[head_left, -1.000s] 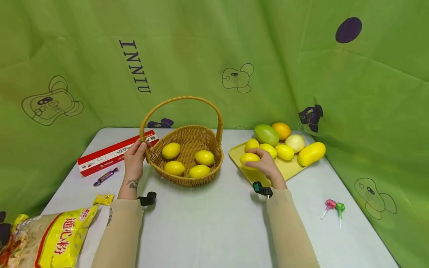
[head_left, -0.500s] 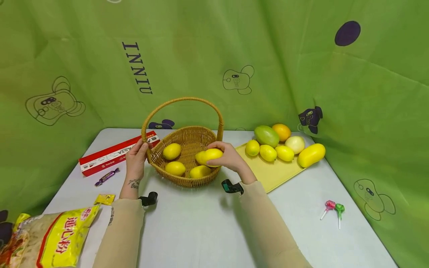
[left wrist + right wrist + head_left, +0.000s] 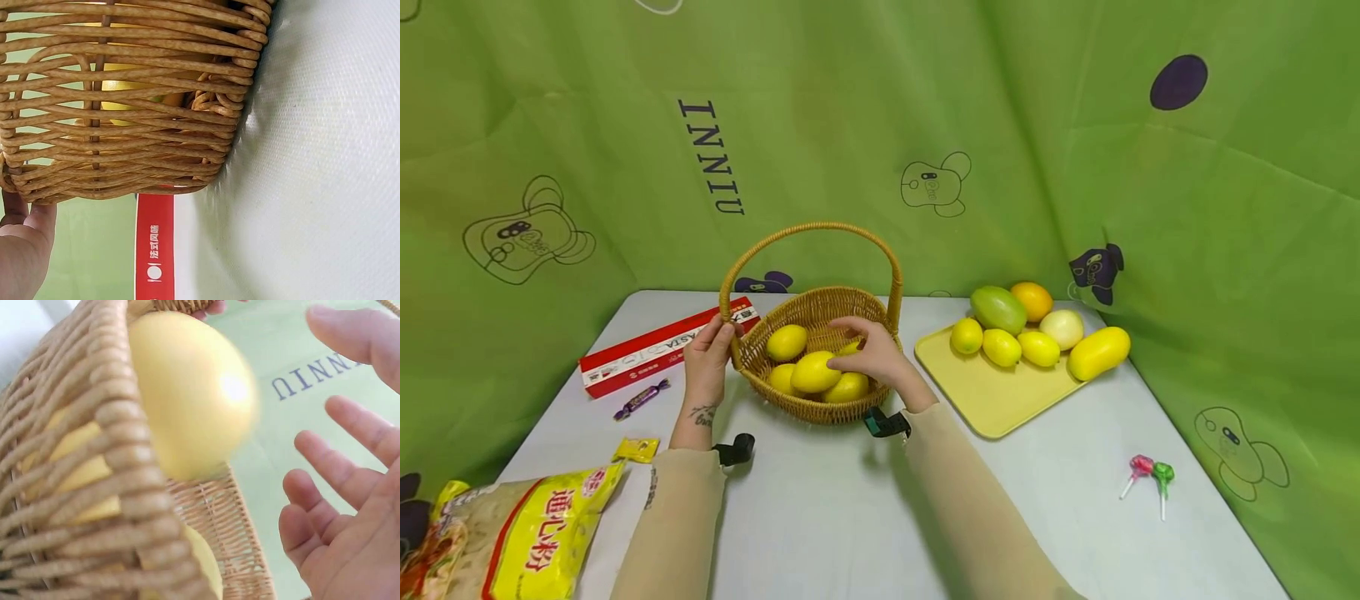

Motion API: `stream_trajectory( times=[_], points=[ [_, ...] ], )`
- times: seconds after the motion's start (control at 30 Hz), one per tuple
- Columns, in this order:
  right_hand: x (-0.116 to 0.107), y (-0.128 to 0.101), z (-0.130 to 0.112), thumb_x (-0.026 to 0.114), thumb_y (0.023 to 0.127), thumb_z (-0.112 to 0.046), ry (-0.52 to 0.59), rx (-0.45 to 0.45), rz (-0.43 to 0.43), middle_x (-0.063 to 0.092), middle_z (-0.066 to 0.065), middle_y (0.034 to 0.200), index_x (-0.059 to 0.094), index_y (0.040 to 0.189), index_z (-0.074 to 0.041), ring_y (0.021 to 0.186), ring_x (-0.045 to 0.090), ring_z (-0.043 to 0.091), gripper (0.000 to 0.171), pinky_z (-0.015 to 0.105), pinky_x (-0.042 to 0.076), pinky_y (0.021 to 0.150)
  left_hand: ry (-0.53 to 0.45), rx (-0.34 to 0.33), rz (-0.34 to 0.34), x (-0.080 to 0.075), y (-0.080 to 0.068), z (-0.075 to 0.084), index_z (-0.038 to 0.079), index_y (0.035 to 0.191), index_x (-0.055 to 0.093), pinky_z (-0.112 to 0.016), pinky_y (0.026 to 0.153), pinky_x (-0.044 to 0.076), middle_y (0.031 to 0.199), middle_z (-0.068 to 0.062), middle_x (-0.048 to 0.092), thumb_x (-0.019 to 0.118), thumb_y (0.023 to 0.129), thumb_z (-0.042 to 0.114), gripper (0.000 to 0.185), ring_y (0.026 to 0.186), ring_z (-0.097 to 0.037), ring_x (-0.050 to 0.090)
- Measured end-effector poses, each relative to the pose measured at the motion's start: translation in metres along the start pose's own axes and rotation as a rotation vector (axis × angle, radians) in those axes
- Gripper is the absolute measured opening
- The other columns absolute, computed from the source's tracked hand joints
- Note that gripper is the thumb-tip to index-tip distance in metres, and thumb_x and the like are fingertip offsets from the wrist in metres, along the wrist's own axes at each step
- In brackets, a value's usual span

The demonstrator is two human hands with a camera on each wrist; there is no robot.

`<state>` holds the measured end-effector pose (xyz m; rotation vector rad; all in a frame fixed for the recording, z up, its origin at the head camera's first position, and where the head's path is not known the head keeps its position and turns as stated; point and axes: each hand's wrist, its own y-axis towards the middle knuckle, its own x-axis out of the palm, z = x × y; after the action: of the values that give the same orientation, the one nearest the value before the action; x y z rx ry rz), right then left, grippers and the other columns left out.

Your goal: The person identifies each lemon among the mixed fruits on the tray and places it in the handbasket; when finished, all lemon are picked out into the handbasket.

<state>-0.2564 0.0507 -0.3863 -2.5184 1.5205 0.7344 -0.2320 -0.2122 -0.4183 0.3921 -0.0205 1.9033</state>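
Note:
My left hand [image 3: 706, 367] grips the wicker basket [image 3: 793, 410] where its arched handle [image 3: 812, 227] meets the left rim. In the left wrist view, fingertips [image 3: 40, 219] show at the rim of the woven wall. My right hand [image 3: 880, 360] is over the basket's right side, fingers spread and thumb apart. Just left of it, a yellow lemon [image 3: 816, 372] lies on top of other lemons [image 3: 787, 342] inside. The right wrist view shows a gap between this lemon [image 3: 194, 394] and the fingers [image 3: 331, 469].
Right of the basket, a yellow tray [image 3: 992, 408] bears small lemons [image 3: 1002, 347], a green mango-like fruit [image 3: 997, 309] and other fruit. A red pasta box [image 3: 662, 350], a purple candy [image 3: 642, 399] and a pasta bag [image 3: 535, 533] are on the left. Two lollipops [image 3: 1150, 471] lie right.
My right hand has carried a lemon from the tray leftward into the basket and let go of it. The left hand keeps its grip on the basket.

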Motion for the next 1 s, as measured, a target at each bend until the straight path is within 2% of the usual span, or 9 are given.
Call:
stream_trajectory(
  times=[0.13,0.27,0.4,0.53,0.67,0.73,0.8,0.93,1.0],
  points=[
    [-0.007,-0.004,0.002,0.076,0.074,-0.014,0.028,-0.01,0.049,0.056,0.004,0.123,0.057,0.125,-0.013,0.11,0.048,0.03,0.055,0.042,0.044,0.088,-0.01,0.006,0.007,0.001,0.0,0.0,-0.003,0.128,0.052,-0.015,0.077,0.05,0.082,0.009,0.067,0.058,0.091,0.019,0.043,0.083,-0.005,0.061],
    [-0.018,-0.01,0.004,0.075,0.075,-0.012,0.078,-0.037,0.073,0.057,0.007,0.123,0.055,0.126,-0.01,0.108,0.049,0.028,0.055,0.046,0.042,0.091,-0.011,0.008,0.007,0.002,-0.001,0.0,-0.002,0.128,0.052,-0.014,0.076,0.05,0.082,0.01,0.067,0.059,0.091,0.019,0.043,0.082,-0.004,0.061],
    [-0.032,-0.02,0.006,0.073,0.075,-0.004,0.148,-0.075,0.108,0.056,0.014,0.121,0.054,0.126,-0.003,0.103,0.049,0.024,0.054,0.051,0.04,0.092,-0.016,0.008,-0.001,0.002,0.0,0.0,-0.004,0.128,0.051,-0.015,0.077,0.05,0.082,0.009,0.067,0.058,0.091,0.019,0.044,0.082,-0.005,0.06],
    [-0.05,-0.032,0.009,0.072,0.074,0.004,0.219,-0.103,0.164,0.056,0.018,0.118,0.052,0.125,0.004,0.101,0.047,0.03,0.054,0.05,0.039,0.09,-0.014,0.007,0.004,0.002,-0.001,0.0,0.001,0.126,0.056,-0.016,0.077,0.049,0.082,0.008,0.067,0.059,0.091,0.019,0.039,0.082,-0.007,0.06],
    [-0.073,-0.048,0.017,0.069,0.074,0.009,0.296,-0.103,0.265,0.058,0.002,0.113,0.051,0.124,0.007,0.103,0.047,0.031,0.053,0.046,0.038,0.093,-0.015,0.022,0.002,0.002,-0.001,0.001,0.013,0.116,0.065,-0.016,0.075,0.049,0.083,0.005,0.067,0.059,0.091,0.018,0.026,0.082,-0.01,0.059],
    [-0.086,-0.055,0.025,0.067,0.074,0.011,0.341,-0.101,0.327,0.059,-0.007,0.11,0.049,0.125,0.009,0.105,0.05,0.026,0.054,0.047,0.036,0.097,-0.011,0.033,-0.004,0.002,-0.001,0.002,0.016,0.112,0.067,-0.016,0.074,0.049,0.083,0.004,0.066,0.059,0.091,0.018,0.023,0.082,-0.011,0.059],
    [-0.098,-0.062,0.035,0.065,0.074,0.013,0.384,-0.095,0.387,0.06,-0.011,0.109,0.046,0.126,0.011,0.107,0.052,0.02,0.055,0.047,0.034,0.101,-0.011,0.035,-0.008,0.002,-0.001,0.002,0.016,0.111,0.067,-0.016,0.074,0.049,0.083,0.004,0.066,0.059,0.091,0.018,0.022,0.082,-0.011,0.058],
    [-0.122,-0.072,0.059,0.062,0.076,0.015,0.421,-0.054,0.511,0.059,-0.008,0.111,0.042,0.128,0.011,0.11,0.051,0.014,0.056,0.039,0.033,0.105,-0.015,0.026,-0.011,0.002,-0.002,0.002,0.015,0.111,0.067,-0.016,0.075,0.049,0.083,0.004,0.066,0.059,0.091,0.018,0.022,0.083,-0.011,0.058],
    [-0.133,-0.076,0.072,0.063,0.078,0.014,0.411,-0.017,0.569,0.057,0.002,0.117,0.041,0.13,0.009,0.114,0.05,0.018,0.057,0.039,0.032,0.106,-0.019,0.018,-0.008,0.003,-0.001,0.001,0.015,0.112,0.066,-0.016,0.075,0.049,0.083,0.004,0.066,0.059,0.091,0.018,0.023,0.083,-0.011,0.058]
  ],
)
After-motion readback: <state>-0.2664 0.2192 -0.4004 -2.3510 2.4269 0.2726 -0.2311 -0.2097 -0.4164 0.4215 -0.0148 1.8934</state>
